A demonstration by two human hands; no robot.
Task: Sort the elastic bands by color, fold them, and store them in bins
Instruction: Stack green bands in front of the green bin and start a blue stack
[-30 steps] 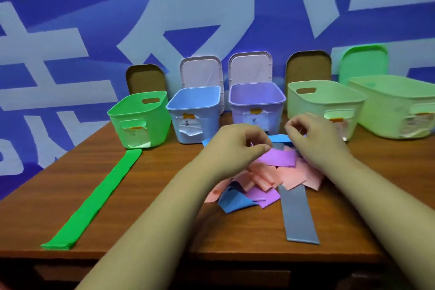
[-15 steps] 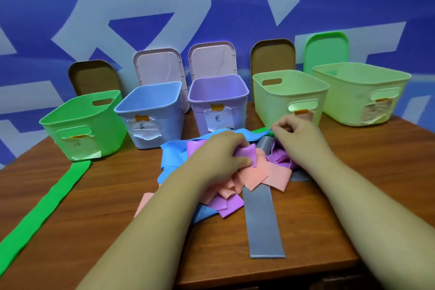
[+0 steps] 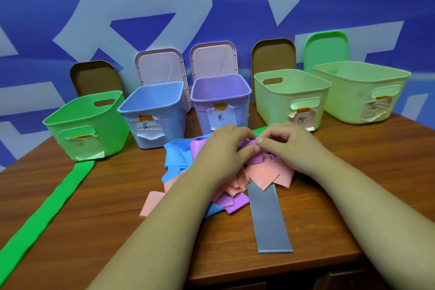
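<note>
A tangled pile of elastic bands lies mid-table: a blue band [image 3: 176,155], a purple band [image 3: 255,158], pink bands [image 3: 266,175] and a grey band [image 3: 268,214] reaching toward me. My left hand [image 3: 223,148] and my right hand [image 3: 286,143] meet on top of the pile, and both pinch the purple band with fingers curled. A long green band [image 3: 49,207] lies flat at the left. Behind stand a green bin [image 3: 87,129], a blue bin [image 3: 153,113] and a purple bin [image 3: 220,99].
Two pale green bins [image 3: 289,96] [image 3: 362,92] stand at the back right. Several lids [image 3: 162,66] lean against the blue wall behind the bins. The wooden table [image 3: 94,219] ends at its front edge close to me.
My hands have drawn together on the purple band at the top of the pile. The view has shifted slightly, so bins and bands sit further right.
</note>
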